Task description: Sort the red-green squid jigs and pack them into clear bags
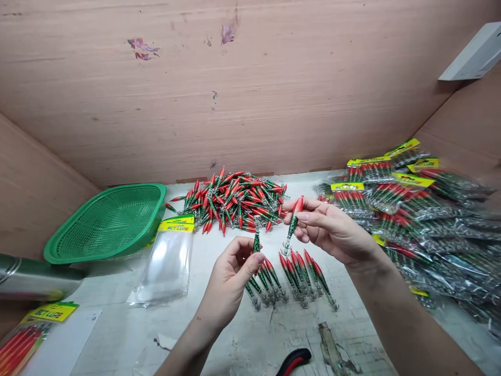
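In the head view my right hand pinches a red and green fishing lure, its red tip up and its hooks down. My left hand grips another fishing lure between thumb and fingers, hook end up; its lower part is hidden by the hand. Below my hands two groups of lures lie side by side on the table, a left group partly behind my left hand and a right group. Behind them is a large pile of loose lures.
A green basket and a stack of clear bags with yellow headers lie left. Packed lure bags heap up at right. A black and red tool handle is at the front edge. Wooden walls enclose the table.
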